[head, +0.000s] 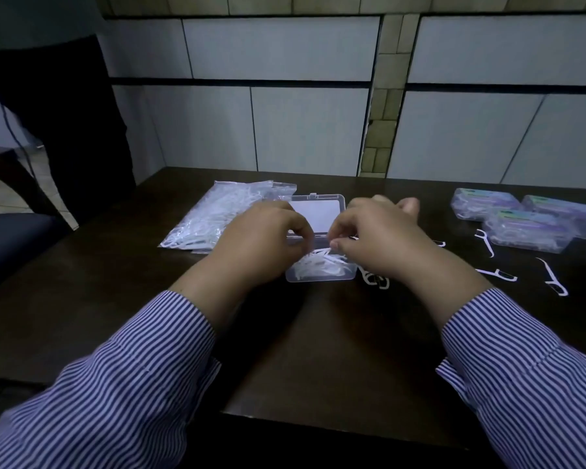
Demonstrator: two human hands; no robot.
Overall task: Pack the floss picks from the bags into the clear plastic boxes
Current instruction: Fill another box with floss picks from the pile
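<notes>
Clear plastic makes up one open box (321, 270) at the middle of the dark wooden desk (318, 350), its hinged lid (313, 211) laid flat behind it and its tray part-filled with a heap of white floss picks (318, 264). Both hands work over that tray. The left hand (263, 242) hangs at the tray's left edge with its fingers curled down; its grip is hidden by the knuckles, so I cannot tell whether it holds anything. The right hand (379, 238) has its grip narrow, thumb and forefinger pinching a floss pick right above the heap. One clear bag (214, 218) full of picks lies just left of the box, partly behind the left hand. At the far right stand three closed, filled boxes (521, 221) with green and purple labels, close together, and a sliver of perhaps a fourth at the frame's edge. Three loose picks (552, 277) lie clearly in front of those, and a few more (374, 280) lie beside the tray under the right wrist. Two striped sleeves (115, 384) cover the forearms.
</notes>
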